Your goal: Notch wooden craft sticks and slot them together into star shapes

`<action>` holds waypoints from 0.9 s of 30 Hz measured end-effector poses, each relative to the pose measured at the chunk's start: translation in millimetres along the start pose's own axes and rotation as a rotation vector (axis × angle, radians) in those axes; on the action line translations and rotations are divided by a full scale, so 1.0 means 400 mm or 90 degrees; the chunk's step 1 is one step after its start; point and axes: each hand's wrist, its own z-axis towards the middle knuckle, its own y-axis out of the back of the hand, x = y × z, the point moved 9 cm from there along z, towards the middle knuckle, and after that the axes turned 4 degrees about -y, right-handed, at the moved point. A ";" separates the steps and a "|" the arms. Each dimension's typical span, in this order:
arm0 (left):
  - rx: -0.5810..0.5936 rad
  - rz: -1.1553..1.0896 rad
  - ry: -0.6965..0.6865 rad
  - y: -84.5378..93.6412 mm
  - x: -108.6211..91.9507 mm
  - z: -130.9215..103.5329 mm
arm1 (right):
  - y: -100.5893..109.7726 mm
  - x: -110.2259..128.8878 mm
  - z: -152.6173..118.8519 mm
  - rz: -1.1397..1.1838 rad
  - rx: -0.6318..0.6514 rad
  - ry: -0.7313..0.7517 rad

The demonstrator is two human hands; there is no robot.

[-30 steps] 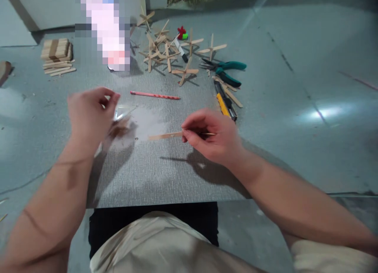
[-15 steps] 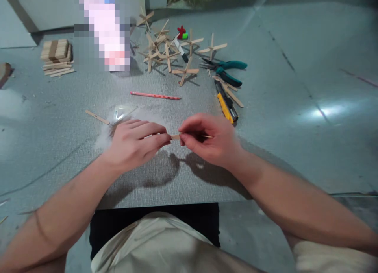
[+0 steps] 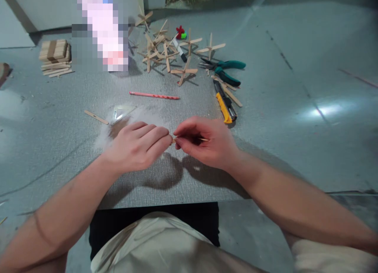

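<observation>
A thin wooden stick [image 3: 174,141] spans the small gap between my two hands over the near part of the table. My left hand [image 3: 141,145] is closed on its left end, knuckles up. Thumb and fingers of my right hand [image 3: 203,141] pinch it from the other side, and a pale tip shows inside the curled palm. Most of the stick is hidden by the fingers. Just beyond my left hand lie a clear triangle ruler [image 3: 120,112] and a loose stick with a small hole [image 3: 96,117].
Beyond the hands lie a red pencil [image 3: 154,95], a yellow-black cutter [image 3: 225,104], green-handled pliers [image 3: 228,70], several crossed-stick pieces [image 3: 185,71], a marker [image 3: 179,49] and a red-green item [image 3: 181,32]. Bundled sticks [image 3: 55,52] sit far left.
My hands have come closer together, so less of the stick shows between them. The fingers of my left hand are more tightly curled, and my right hand has shifted slightly left.
</observation>
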 end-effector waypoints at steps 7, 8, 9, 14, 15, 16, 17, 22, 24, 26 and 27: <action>-0.046 -0.006 0.302 0.008 0.111 -0.031 | 0.001 -0.009 -0.003 0.010 0.009 -0.021; -0.034 0.020 0.364 0.016 0.146 -0.054 | 0.003 -0.010 -0.004 0.021 0.007 -0.021; -0.018 0.050 0.420 0.028 0.184 -0.082 | 0.004 -0.011 -0.004 0.033 0.007 -0.021; 0.004 0.131 0.629 0.103 0.349 -0.233 | 0.005 -0.015 -0.005 0.084 0.013 -0.022; 0.008 0.094 0.624 0.100 0.356 -0.241 | 0.006 -0.016 -0.006 0.085 0.010 -0.023; 0.009 0.050 0.618 0.093 0.353 -0.241 | 0.007 -0.018 -0.007 0.085 0.009 -0.024; -0.009 0.008 0.619 0.088 0.342 -0.236 | 0.007 -0.019 -0.008 0.086 0.008 -0.023; -0.066 -0.271 0.543 0.032 0.202 -0.120 | 0.012 -0.010 -0.010 0.059 -0.005 0.002; -0.038 -0.456 0.502 -0.005 0.143 -0.073 | 0.015 -0.004 -0.009 0.043 -0.012 0.011; -0.014 -0.491 0.454 -0.012 0.108 -0.041 | 0.013 -0.003 -0.007 0.026 -0.007 0.010; -0.008 -0.487 0.434 -0.012 0.098 -0.032 | 0.012 -0.004 -0.007 0.017 -0.003 0.008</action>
